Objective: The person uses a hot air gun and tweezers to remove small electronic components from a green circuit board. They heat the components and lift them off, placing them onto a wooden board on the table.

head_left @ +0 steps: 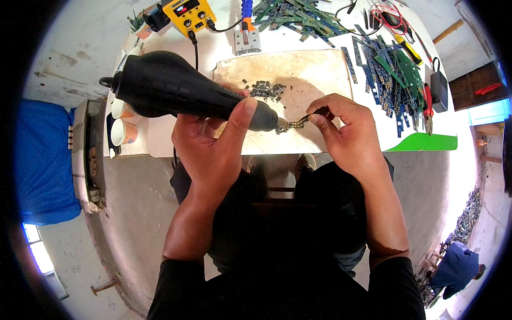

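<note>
Gripping a black heat gun (170, 85) in the left hand (210, 152), well closed around its narrowing neck with the thumb laid along it; aiming the metal nozzle (281, 126) rightward, over the tan mat (320, 69) by the front edge of the bench (218, 45). Pinching slim dark tweezers (321, 111) between thumb and fingers of the right hand (349, 133) — nearly closed, with the tips at a short circuit-board strip (296, 125). Right at the nozzle's end, over the front part of the mat, that same strip; too small there to tell touching from just apart.

Behind the nozzle, on the mat, a loose heap of small dark chips (265, 89). Along the far edge of the bench, from the left: a yellow soldering station (200, 12), a grey metal block (247, 44) with a blue-and-orange tool (247, 18), and a tangle of green board strips (298, 17). Toward the right edge, a second heap of strips (393, 74) — near a yellow-handled screwdriver (409, 50), red-handled pliers (428, 104) and a black power adapter (439, 92). At the front-left corner, paper cups (124, 132); at the front-right, a flat green sheet (426, 142).
</note>
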A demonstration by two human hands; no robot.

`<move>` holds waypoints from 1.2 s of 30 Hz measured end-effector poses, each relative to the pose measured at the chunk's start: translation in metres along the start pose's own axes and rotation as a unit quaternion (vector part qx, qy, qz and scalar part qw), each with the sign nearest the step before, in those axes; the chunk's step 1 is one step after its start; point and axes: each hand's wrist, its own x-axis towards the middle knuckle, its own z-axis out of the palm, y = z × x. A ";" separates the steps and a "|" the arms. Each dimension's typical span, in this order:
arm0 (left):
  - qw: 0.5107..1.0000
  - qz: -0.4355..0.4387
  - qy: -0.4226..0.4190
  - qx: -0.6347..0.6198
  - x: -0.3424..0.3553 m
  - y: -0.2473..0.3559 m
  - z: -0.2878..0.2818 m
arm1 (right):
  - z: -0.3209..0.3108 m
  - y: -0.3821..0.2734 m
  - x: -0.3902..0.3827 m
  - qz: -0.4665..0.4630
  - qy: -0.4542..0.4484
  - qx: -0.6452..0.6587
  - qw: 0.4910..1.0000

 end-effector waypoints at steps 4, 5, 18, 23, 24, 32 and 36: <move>1.000 0.021 -0.004 -0.008 0.002 -0.004 0.001 | 0.000 -0.001 0.000 0.002 0.005 -0.007 1.000; 0.999 0.032 -0.006 -0.011 0.002 -0.004 0.001 | 0.000 0.000 0.000 0.000 0.006 -0.007 1.000; 1.000 0.000 -0.002 -0.010 0.001 0.000 0.002 | 0.001 0.000 0.000 -0.013 0.009 -0.029 0.999; 1.000 -0.001 0.008 -0.010 0.001 0.000 0.003 | 0.002 0.001 0.000 -0.015 0.007 -0.025 1.000; 1.000 0.005 0.006 -0.010 0.001 0.000 0.003 | 0.001 0.001 0.000 -0.010 0.004 -0.021 1.000; 1.000 0.024 -0.003 -0.010 0.002 -0.002 0.001 | 0.002 0.001 0.000 -0.003 0.002 -0.020 1.000; 1.000 0.020 0.002 -0.012 0.002 -0.002 0.001 | 0.003 0.002 0.000 -0.010 -0.005 -0.023 1.000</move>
